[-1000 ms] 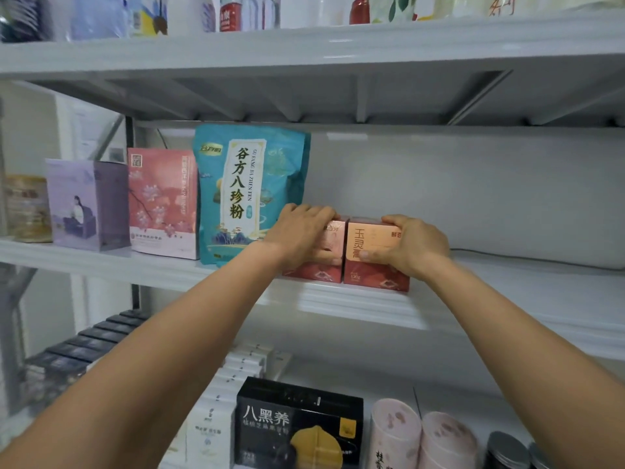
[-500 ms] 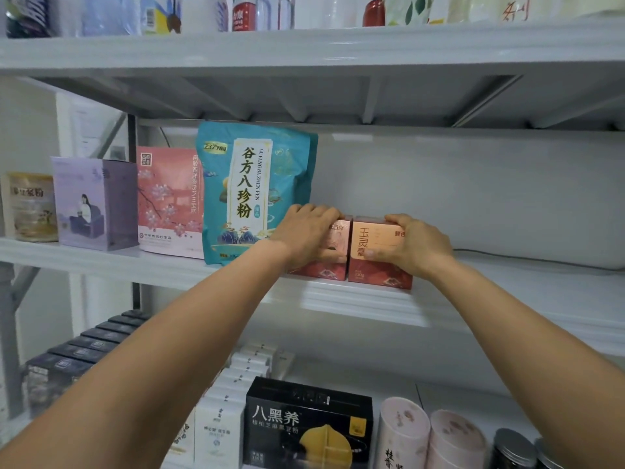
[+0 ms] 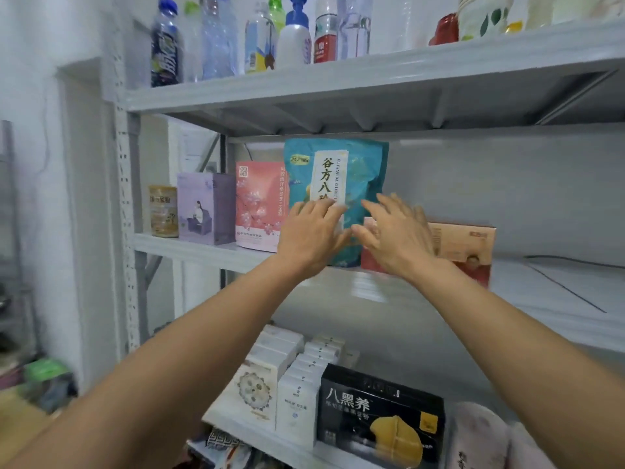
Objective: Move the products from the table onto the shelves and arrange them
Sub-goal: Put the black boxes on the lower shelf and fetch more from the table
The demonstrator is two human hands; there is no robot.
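On the middle shelf (image 3: 209,252) stands a teal pouch (image 3: 367,170) with a white label. My left hand (image 3: 313,236) is in front of its lower left part, fingers spread and straight, fingertips at the label. My right hand (image 3: 394,233) is just right of it, fingers spread and straight, in front of the pouch's lower right corner. Behind my right hand stand two orange-and-red boxes (image 3: 465,247) side by side; the left one is mostly hidden. Neither hand grips anything.
Left of the pouch stand a pink box (image 3: 258,201), a purple box (image 3: 206,208) and a gold can (image 3: 163,211). Bottles (image 3: 294,35) line the top shelf. A black box (image 3: 380,418) and white boxes (image 3: 297,390) fill the lower shelf. The middle shelf's right part (image 3: 558,292) is bare.
Both hands have let go of the two orange-and-red boxes and moved up and left to the teal pouch, fingers now spread. The camera has swung left and up.
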